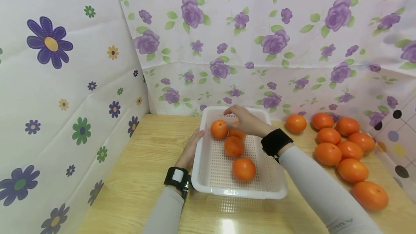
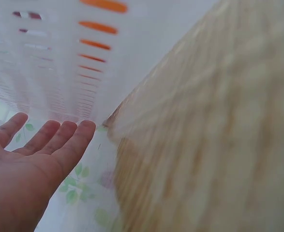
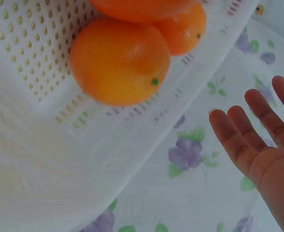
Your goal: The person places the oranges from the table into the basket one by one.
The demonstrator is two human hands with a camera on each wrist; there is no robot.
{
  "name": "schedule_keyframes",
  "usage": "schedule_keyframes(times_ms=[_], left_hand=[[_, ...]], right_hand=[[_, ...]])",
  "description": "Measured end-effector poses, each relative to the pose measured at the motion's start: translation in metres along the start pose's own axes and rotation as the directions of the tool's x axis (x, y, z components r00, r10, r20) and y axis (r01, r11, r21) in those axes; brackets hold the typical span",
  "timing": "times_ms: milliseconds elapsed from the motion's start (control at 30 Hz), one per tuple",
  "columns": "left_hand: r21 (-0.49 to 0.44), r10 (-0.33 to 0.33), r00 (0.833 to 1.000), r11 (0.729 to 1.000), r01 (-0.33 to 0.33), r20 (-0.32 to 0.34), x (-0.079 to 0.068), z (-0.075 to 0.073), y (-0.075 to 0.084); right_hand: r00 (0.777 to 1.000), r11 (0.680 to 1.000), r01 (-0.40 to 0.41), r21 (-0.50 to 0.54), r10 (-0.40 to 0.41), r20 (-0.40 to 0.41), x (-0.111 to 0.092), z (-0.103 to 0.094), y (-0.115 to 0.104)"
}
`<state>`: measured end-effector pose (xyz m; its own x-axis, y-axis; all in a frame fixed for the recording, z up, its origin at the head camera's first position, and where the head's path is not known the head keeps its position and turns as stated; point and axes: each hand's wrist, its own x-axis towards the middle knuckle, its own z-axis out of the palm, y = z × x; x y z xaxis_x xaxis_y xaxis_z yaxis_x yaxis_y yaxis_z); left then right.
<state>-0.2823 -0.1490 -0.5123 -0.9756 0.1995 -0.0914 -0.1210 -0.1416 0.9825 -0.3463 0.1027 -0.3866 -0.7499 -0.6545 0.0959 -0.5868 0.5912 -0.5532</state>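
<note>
A white perforated plastic basket [image 1: 224, 191] sits on the wooden table with several oranges inside. One orange [image 1: 243, 169] lies apart near its front, while others [image 1: 234, 146] cluster toward the back. My left hand [image 1: 190, 152] is at the basket's left side, its thumb by the rim; in the left wrist view its extended fingers [image 2: 69, 145] reach up to the slotted wall. Above the back of the basket, my right hand [image 1: 245, 120] holds nothing, and partly covers one orange [image 1: 237, 133]. Its fingers [image 3: 231, 135] are spread and relaxed in the right wrist view.
Several more oranges [image 1: 328, 154] lie grouped on the table to the right of the basket. A flower-printed sheet [image 1: 221, 39] hangs behind the table, another sheet [image 1: 65, 93] along the left. Wood-grain tabletop [image 1: 136, 180] shows left of the basket.
</note>
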Motion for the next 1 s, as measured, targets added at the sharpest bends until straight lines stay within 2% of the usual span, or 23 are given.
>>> schedule_keyframes(times_ms=[200, 433, 600, 767, 1000], left_hand=[[-0.001, 0.003, 1.0, 1.0, -0.003, 0.0, 0.002, -0.001, 0.001], [-0.002, -0.004, 1.0, 1.0, 0.004, -0.014, 0.001, 0.0, 0.002], [0.015, 0.001, 1.0, 1.0, -0.001, -0.015, 0.002, 0.0, 0.003], [0.011, 0.017, 1.0, 1.0, -0.017, -0.003, 0.002, 0.0, 0.002], [-0.018, 0.025, 1.0, 1.0, -0.025, 0.002, 0.002, 0.001, -0.001]], right_hand=[[0.995, 1.0, 0.007, 0.025, -0.004, -0.103, -0.011, -0.022, 0.01], [0.986, 0.996, -0.018, 0.083, 0.031, -0.164, -0.024, -0.045, 0.027], [0.97, 0.994, -0.054, 0.091, 0.074, -0.232, -0.036, -0.06, 0.043], [0.95, 0.995, -0.058, 0.082, 0.081, -0.303, -0.048, -0.07, 0.055], [0.93, 0.993, -0.081, 0.091, 0.108, -0.351, -0.062, -0.077, 0.066]])
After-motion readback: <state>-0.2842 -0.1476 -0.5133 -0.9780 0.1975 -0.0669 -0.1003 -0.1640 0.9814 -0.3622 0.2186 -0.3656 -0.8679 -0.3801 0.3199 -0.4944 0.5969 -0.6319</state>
